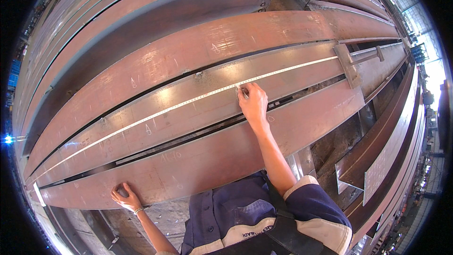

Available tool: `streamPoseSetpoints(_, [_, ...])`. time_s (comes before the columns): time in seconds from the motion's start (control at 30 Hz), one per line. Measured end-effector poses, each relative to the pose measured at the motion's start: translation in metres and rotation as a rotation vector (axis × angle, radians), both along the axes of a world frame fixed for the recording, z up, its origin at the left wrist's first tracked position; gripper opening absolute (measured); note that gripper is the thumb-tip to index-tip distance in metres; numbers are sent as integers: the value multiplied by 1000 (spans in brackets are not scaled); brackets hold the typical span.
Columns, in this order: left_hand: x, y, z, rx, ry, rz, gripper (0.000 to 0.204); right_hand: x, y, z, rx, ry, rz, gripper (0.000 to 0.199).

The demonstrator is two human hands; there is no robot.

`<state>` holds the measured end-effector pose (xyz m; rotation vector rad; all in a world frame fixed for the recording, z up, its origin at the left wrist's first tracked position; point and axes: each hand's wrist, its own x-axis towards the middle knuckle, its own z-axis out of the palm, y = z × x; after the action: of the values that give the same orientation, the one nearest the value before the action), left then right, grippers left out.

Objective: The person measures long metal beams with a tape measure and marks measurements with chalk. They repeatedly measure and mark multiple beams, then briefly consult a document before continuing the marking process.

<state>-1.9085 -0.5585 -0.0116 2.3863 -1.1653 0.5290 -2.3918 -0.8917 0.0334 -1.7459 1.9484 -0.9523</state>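
Observation:
My right hand [253, 104] reaches over the middle steel beam [188, 113], fingers pinched on a small pale stick [238, 92] that looks like marking chalk. Its tip is beside a tape measure [165, 111], whose pale blade is stretched lengthwise along the beam. At the far right end of the blade, a flat steel bar [348, 66] lies across the beam. My left hand [126, 198] rests on the nearest reddish beam [212, 156] by its front edge, thumb and fingers apart. Nothing shows in its grasp.
More long steel beams [207, 35] lie behind, parallel to these, with dark gaps between. Handwritten chalk marks [171, 156] dot the surfaces. At the right, several more beams [382, 160] show cut ends and edges. A bright bluish light [8, 139] glows at far left.

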Motion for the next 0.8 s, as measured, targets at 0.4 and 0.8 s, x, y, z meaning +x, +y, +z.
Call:
streamPoseSetpoints(0.4, [1,1,-2,7,3,23,43,1,0,-4,-31,12,25,12])
streamPoseSetpoints(0.8, [-1,0,2,14,17,14,41,2,0,-4,-48,50,44,12])
